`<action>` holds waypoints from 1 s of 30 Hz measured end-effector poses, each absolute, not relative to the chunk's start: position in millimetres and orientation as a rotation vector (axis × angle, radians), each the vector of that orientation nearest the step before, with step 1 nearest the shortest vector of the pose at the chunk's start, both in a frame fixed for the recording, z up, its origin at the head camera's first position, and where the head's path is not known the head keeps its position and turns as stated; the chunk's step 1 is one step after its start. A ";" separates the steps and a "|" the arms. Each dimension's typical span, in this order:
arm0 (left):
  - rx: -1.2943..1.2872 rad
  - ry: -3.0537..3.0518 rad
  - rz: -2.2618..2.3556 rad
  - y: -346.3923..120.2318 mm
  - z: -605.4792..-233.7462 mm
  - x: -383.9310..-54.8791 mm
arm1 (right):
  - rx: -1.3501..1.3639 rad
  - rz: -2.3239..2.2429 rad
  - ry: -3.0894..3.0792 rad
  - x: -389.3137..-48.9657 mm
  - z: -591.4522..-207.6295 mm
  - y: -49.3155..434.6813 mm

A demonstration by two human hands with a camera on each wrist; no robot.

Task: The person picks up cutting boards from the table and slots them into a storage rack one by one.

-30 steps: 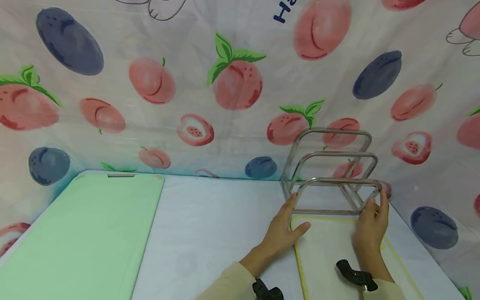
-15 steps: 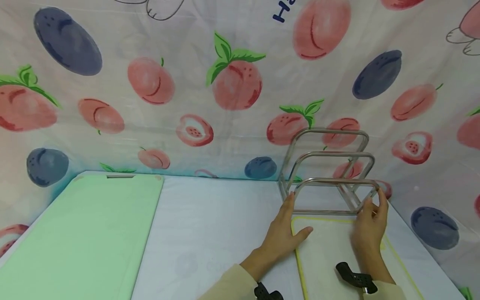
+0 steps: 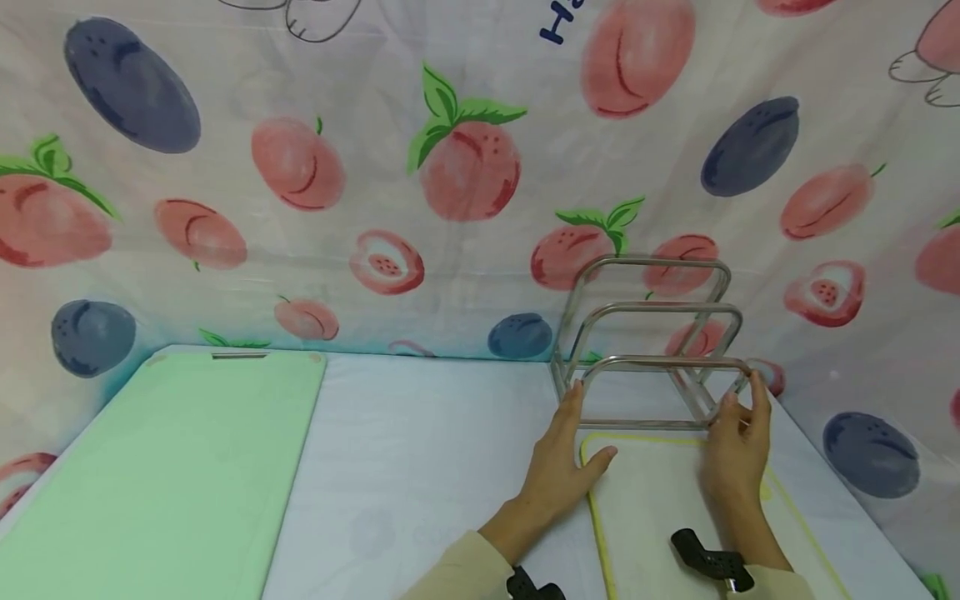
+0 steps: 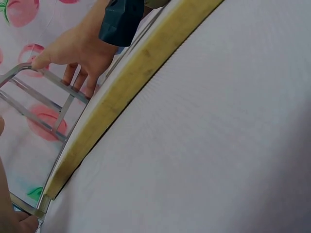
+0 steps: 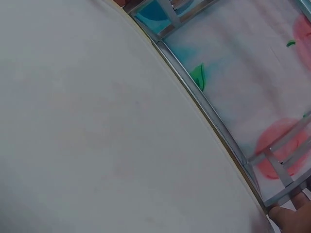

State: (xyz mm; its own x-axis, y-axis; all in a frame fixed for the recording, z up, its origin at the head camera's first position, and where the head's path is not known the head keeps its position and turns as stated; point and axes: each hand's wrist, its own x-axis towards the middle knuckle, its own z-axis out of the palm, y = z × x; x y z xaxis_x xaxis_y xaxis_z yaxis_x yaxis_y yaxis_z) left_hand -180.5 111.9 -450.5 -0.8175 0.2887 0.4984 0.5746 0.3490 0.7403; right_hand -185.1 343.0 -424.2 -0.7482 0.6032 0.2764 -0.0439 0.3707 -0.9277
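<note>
A silver metal rack with several upright loops stands at the back right of the table. My left hand touches its left front side with straight fingers, the thumb apart from it. At the rack's right front corner my right hand grips the frame, thumb and fingers on either side of the bar; the left wrist view shows these fingers on the metal. Under my wrists lies a white cutting board with a yellow edge, close to the rack's front bar. My forearms partly cover this board.
A green cutting board with a slot at its far end lies on the left of the white tabletop. A fruit-printed curtain hangs right behind the rack and along the right side.
The rack has slid slightly left, and both hands have moved with it. The white board has stayed about where it was. The head view has shifted a little.
</note>
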 end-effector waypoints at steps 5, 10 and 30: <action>-0.711 -2.277 -1.431 109.7 -450.4 -180.5 | -0.438 1.504 -2.007 -182.3 -421.1 339.5; -0.667 -2.133 -1.378 109.7 -451.8 -183.5 | -0.401 1.441 -2.045 -181.3 -423.4 339.1; -0.568 -1.998 -1.420 111.7 -455.9 -187.0 | -0.363 1.511 -2.008 -181.0 -425.0 338.6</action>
